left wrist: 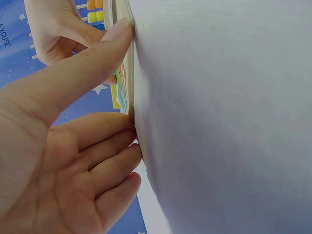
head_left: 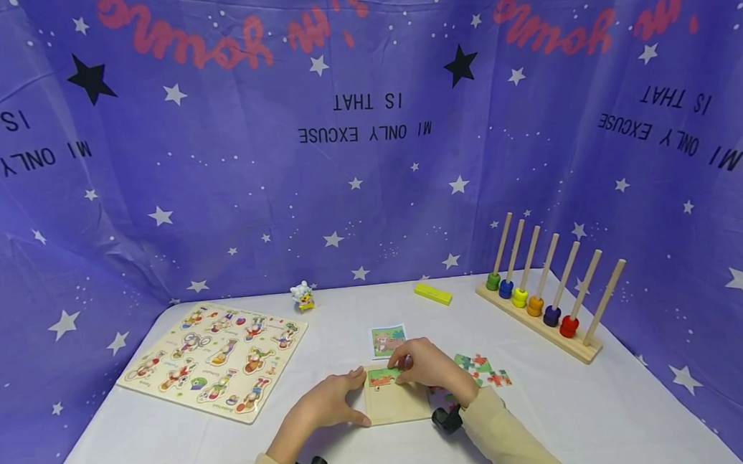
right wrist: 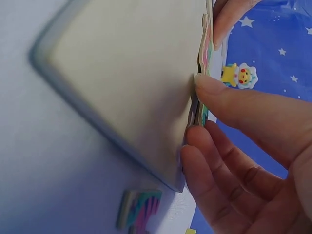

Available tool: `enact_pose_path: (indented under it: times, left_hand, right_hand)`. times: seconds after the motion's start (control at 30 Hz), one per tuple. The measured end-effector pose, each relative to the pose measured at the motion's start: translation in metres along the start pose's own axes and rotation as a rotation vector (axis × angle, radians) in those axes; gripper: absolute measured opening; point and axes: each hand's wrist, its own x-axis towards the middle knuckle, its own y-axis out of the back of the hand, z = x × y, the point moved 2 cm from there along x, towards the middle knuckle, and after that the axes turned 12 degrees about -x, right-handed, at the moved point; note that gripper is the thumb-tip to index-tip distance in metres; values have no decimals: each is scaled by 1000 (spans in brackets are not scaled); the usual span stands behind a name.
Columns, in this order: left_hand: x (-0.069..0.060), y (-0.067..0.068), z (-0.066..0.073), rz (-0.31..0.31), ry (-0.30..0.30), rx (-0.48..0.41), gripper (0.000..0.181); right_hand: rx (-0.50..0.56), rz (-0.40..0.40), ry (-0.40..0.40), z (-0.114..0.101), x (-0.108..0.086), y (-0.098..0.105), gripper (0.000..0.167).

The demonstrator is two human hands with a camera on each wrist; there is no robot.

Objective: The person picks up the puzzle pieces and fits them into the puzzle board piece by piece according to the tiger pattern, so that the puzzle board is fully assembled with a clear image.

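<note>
A pale wooden puzzle board (head_left: 398, 407) lies flat on the white table. My left hand (head_left: 331, 401) holds its left side, the thumb at the near corner and the fingertips at the far one. Joined picture pieces (head_left: 380, 379) cover the board's far left part; bare wood shows elsewhere. Over the far right part, my right hand (head_left: 427, 363) pinches a puzzle piece (right wrist: 193, 111) between thumb and fingers, beside the joined pieces. Its picture is mostly hidden. Loose jigsaw pieces (head_left: 485, 369) lie right of the board, partly behind the right forearm.
Just beyond the board lies a picture card (head_left: 388, 338). A large picture board (head_left: 215, 358) is at the left, and a peg rack with coloured beads (head_left: 539, 321) at the right. Farther back are a small toy figure (head_left: 302, 296) and a yellow block (head_left: 433, 294).
</note>
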Motion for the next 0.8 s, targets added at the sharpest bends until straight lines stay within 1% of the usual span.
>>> enact_pose_path:
  times: [0.3,0.43,0.57,0.8]
  left_hand:
    - [0,0,0,-3,-5,-1,85]
    - [0,0,0,-8,2,-8,85]
    - [1,1,0,-12,9,-17,86]
    - [1,0,-1,-13,8,-28,86]
  right_hand:
    - [-5,22,-16,2,-1,-1,18]
    - [-12,29,-24,2,-1,0,17]
    - [-20,25,-36,3,-1,-2,16]
    - [-4,23,-43,3,-1,-3,14]
